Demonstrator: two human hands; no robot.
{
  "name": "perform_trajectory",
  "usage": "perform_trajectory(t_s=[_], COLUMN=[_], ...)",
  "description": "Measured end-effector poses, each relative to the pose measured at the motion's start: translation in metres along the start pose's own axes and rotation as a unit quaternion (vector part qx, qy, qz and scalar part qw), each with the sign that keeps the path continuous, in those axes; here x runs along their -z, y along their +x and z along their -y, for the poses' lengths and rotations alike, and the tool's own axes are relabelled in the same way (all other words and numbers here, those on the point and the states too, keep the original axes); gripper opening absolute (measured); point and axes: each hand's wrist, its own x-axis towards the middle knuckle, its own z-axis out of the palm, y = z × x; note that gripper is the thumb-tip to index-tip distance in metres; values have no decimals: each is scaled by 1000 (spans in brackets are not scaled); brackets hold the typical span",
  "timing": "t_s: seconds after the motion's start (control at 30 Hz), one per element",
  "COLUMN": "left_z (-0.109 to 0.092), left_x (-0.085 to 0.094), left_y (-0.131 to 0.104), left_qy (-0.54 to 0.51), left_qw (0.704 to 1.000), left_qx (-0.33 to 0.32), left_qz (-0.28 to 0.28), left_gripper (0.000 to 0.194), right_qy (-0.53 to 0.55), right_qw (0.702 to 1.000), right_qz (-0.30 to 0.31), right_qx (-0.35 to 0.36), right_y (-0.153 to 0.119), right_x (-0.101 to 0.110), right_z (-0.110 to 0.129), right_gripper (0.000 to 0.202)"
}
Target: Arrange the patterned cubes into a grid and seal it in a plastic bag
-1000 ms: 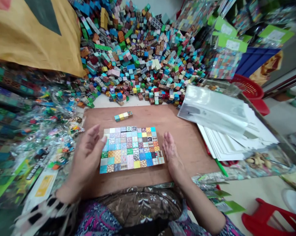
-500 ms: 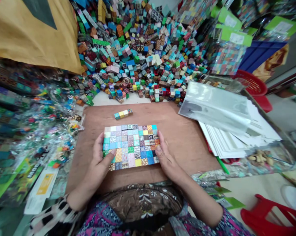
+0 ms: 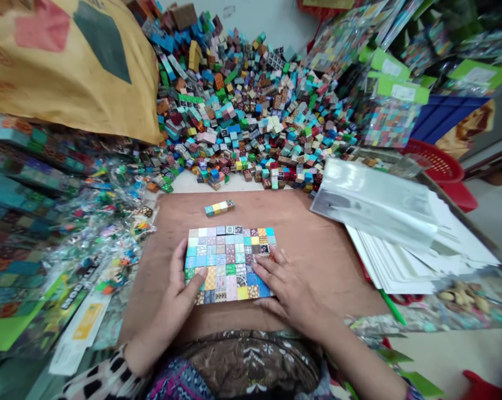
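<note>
A flat rectangular layer of small patterned cubes [image 3: 231, 256] sits on the brown board [image 3: 317, 244] in front of me. My left hand [image 3: 174, 294] grips its left end, the thumb on top and the fingers along the side. Over the right end lies my right hand [image 3: 290, 291], fingers stretched out and apart across the top, the thumb by the near edge. A thin gap shows under a few cubes in the far row. Just beyond, a short row of cubes [image 3: 220, 208] rests alone on the board.
A big heap of loose cubes [image 3: 251, 122] rises behind the board. Bagged small toys [image 3: 109, 222] lie at left below a yellow sack [image 3: 118, 105]. To the right are clear plastic bags [image 3: 376, 200] on white sheets [image 3: 392, 272], a green pen [image 3: 392, 306] and a red basket [image 3: 436, 161].
My right hand has gone from gripping the right edge to lying spread over the top of that end. The left hand keeps its grip. The whole view has shifted slightly.
</note>
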Motion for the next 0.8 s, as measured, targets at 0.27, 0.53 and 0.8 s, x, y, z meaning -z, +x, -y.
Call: perform_trajectory(t_s=[0.27,0.53,0.8], left_z=[3,5,-10], left_x=[4,12,23], left_y=[1,3,3], left_qy=[34,149,416], left_qw=[999,984,851], left_qx=[-8,-96,-286], left_qz=[10,22,148], left_gripper=[70,76,88], right_qy=[-80,-89,-63], right_qw=[996,995,994], right_qz=[19,41,86], right_qx=[28,-18,28], right_y=[4,27,112], right_x=[-5,33,13], right_z=[2,4,-9], right_gripper=[60,64,63])
